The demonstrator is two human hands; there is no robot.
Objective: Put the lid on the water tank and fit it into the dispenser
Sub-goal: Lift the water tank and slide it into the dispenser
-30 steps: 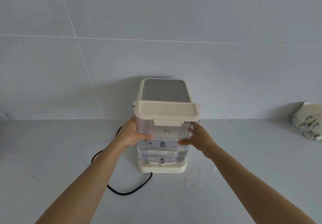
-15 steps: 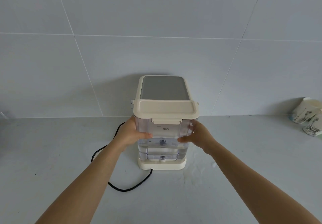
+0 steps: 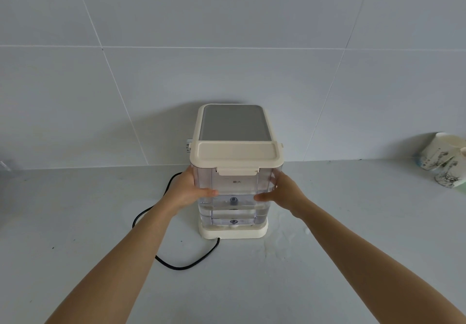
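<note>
A clear water tank point(image 3: 234, 187), partly filled with water, stands upright on the cream base point(image 3: 233, 233) of the dispenser point(image 3: 234, 122), against the dispenser's front. A cream lid point(image 3: 235, 153) with a front latch sits on top of the tank. My left hand point(image 3: 187, 191) grips the tank's left side and my right hand point(image 3: 282, 192) grips its right side, thumbs across the front. The tank's underside appears to rest on the base.
A black power cord point(image 3: 181, 263) loops over the grey counter to the left and in front of the base. Two patterned paper cups point(image 3: 443, 162) lie at the far right against the tiled wall. Water drops mark the counter right of the base.
The tank has come down between my hands toward the dispenser's base, and both hands stay on its sides.
</note>
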